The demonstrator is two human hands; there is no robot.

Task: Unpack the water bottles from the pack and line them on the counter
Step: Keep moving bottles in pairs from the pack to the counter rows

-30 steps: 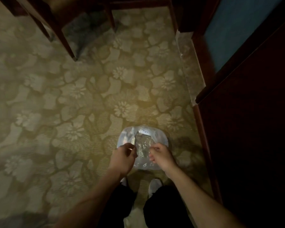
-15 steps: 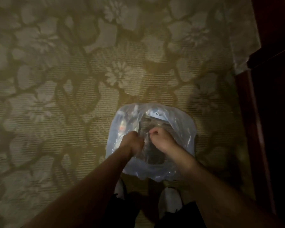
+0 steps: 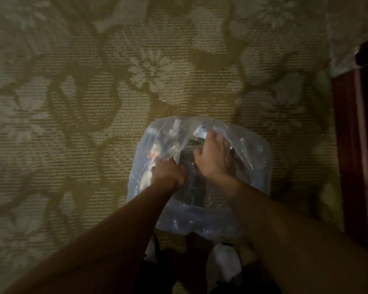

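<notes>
A pack of water bottles [image 3: 251,187] wrapped in clear bluish plastic film stands on the floral carpet just in front of my feet. The bottles inside show only as dim shapes through the film. My left hand [image 3: 168,172] is closed in a fist, pinching the film at the pack's top left of centre. My right hand [image 3: 215,158] lies over the top of the pack with its fingers curled into the torn film, reaching toward the far edge. A dark gap in the wrap shows between the two hands.
Olive carpet [image 3: 94,124] with a pale flower pattern spreads to the left and ahead. Dark red wooden furniture [image 3: 357,155] runs along the right edge. My white shoes [image 3: 225,266] stand right below the pack.
The camera has come much closer to the pack. My right hand has moved from the middle to the far side of the top, and the gap in the film is wider.
</notes>
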